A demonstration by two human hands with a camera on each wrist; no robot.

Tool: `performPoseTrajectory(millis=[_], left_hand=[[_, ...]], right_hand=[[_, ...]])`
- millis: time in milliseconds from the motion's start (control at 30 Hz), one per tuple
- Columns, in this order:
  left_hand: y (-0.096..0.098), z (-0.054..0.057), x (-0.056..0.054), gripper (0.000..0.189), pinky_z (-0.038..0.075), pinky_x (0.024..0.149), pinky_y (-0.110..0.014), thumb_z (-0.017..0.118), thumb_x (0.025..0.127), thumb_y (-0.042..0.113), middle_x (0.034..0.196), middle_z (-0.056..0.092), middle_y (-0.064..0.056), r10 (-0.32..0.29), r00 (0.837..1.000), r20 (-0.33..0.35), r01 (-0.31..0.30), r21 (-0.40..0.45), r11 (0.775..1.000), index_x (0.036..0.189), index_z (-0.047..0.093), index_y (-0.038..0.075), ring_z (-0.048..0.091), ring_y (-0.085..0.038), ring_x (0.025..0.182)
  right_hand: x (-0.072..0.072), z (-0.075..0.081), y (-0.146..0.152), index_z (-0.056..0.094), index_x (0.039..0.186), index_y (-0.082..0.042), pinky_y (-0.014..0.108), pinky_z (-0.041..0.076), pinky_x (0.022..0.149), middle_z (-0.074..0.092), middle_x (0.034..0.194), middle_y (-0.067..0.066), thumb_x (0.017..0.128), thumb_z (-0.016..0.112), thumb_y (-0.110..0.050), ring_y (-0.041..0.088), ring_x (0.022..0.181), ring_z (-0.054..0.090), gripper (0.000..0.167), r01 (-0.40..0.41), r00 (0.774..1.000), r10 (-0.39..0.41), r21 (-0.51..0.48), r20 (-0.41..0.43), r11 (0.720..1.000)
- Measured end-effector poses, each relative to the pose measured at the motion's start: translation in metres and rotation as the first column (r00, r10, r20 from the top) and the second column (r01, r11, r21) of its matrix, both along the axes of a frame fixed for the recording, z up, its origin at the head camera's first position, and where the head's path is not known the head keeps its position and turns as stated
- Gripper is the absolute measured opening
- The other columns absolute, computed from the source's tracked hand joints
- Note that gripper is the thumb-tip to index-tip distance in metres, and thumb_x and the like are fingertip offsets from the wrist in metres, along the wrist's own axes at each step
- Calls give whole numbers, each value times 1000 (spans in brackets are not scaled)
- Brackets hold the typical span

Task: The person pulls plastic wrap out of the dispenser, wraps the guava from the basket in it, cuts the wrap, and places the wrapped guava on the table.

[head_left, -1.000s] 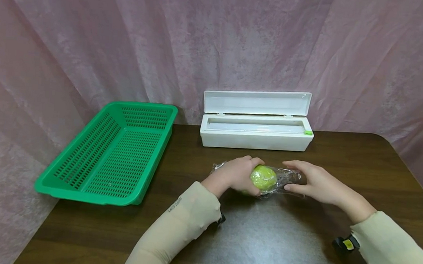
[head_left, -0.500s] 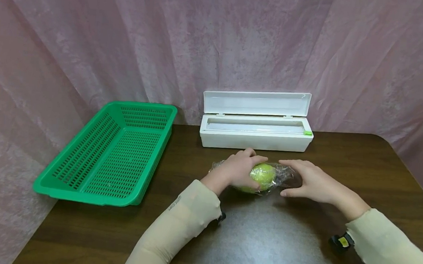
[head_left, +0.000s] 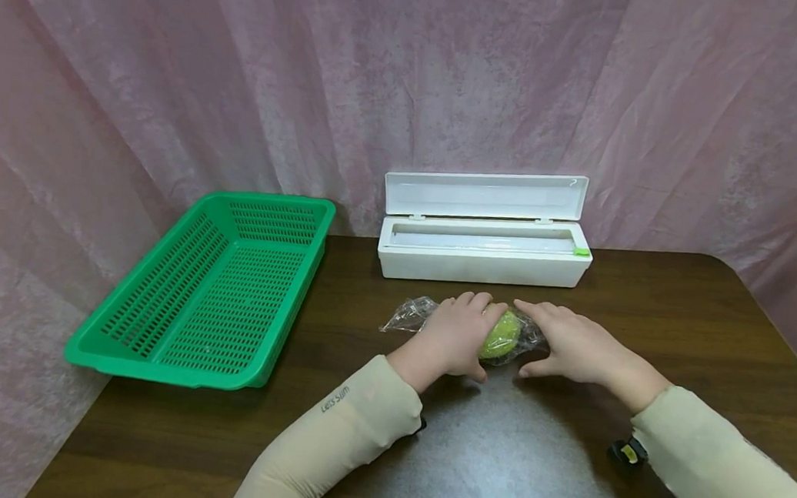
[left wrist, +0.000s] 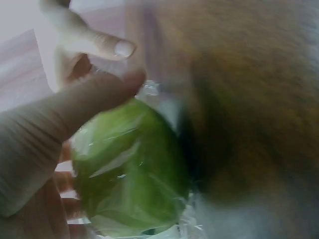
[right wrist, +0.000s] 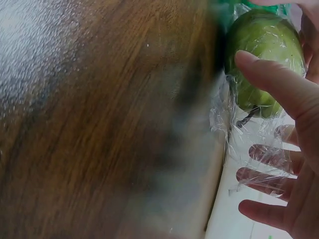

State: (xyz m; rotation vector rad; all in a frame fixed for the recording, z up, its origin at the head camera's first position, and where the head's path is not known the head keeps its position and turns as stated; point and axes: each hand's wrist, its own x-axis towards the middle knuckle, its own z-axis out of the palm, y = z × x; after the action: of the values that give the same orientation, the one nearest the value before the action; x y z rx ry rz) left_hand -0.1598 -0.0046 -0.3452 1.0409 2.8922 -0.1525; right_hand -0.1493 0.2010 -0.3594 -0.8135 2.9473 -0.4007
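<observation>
A green pear (head_left: 501, 336) in clear plastic wrap (head_left: 411, 314) lies on the table between my two hands. Its dark stem (right wrist: 247, 116) points toward my right hand in the right wrist view. My left hand (head_left: 458, 334) holds the pear from the left, thumb on the near side and fingers over the far side. In the left wrist view the wrapped pear (left wrist: 132, 174) sits under that thumb. My right hand (head_left: 575, 346) is at the loose right end of the wrap, thumb and fingers spread apart. Part of the pear is hidden behind my left hand.
A white wrap dispenser (head_left: 483, 268) with its lid (head_left: 485, 196) raised stands behind the hands. On the left is a green slotted basket (head_left: 264, 332). The brown wooden table (head_left: 671, 322) ends at a pink curtain (head_left: 494, 78).
My right hand has moved left, closer to the pear. My left hand has shifted slightly right over the pear, and more of the wrap's left end now shows.
</observation>
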Motion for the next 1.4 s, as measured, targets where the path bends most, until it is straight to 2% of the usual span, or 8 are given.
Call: performPoseTrajectory(millis=[133,233,367,567,800,1000,1267,1400], left_hand=[[2,-4,0,93,46,97,-36,76,70,56,137,44,-2,-15,998,-67,13,-22,1000,144,33,19,47,-22,124],[1,-4,0,84,46,98,-36,71,78,53,142,44,-3,-19,997,-76,17,-17,1000,145,34,19,46,-23,127],[-2,-2,1,83,39,106,-40,65,83,52,153,32,-6,-19,999,-34,19,-12,1000,150,27,20,38,-27,137],[-7,0,-2,79,32,112,-41,59,88,49,158,21,-4,-11,999,39,11,-5,1000,152,20,23,28,-27,142],[-10,-1,-9,75,29,113,-41,62,88,44,157,25,-3,-21,992,122,9,101,995,151,25,23,29,-28,141],[-14,1,-19,74,30,113,-38,64,88,41,156,27,-3,-19,975,219,-23,191,981,150,27,24,30,-26,141],[-20,-1,-26,72,34,111,-36,66,87,38,155,29,-3,-30,963,269,-45,270,962,149,31,23,33,-22,140],[-21,0,-26,72,33,111,-36,66,87,38,155,29,-4,-43,961,273,-36,278,960,149,31,24,32,-22,140]], right_hand=[[0,-2,1,38,142,-3,52,47,90,55,130,17,68,82,-43,35,117,54,96,12,1000,-12,11,16,1000],[0,-2,3,39,142,-3,52,47,90,54,131,17,69,81,-42,35,118,54,92,22,999,-22,11,25,1000],[0,-1,6,41,141,-3,52,48,89,54,132,19,73,80,-38,35,118,54,86,33,999,-34,6,28,999],[0,1,5,43,139,-2,51,49,87,56,128,19,75,79,-35,34,115,56,80,36,999,-36,15,9,999],[1,-1,-1,51,130,2,46,53,76,64,112,16,72,81,-36,31,98,63,76,4,996,3,85,-86,996],[-4,-8,-10,55,123,-2,42,53,65,63,95,8,66,85,-35,25,85,64,72,12,989,2,95,-151,995],[-11,-12,-17,62,106,-4,42,52,63,63,91,7,82,73,-22,24,80,63,32,56,984,-52,23,-173,998],[-12,-11,-16,65,106,-4,41,52,64,63,89,6,85,70,-18,22,78,62,26,61,985,-62,-11,-159,998]])
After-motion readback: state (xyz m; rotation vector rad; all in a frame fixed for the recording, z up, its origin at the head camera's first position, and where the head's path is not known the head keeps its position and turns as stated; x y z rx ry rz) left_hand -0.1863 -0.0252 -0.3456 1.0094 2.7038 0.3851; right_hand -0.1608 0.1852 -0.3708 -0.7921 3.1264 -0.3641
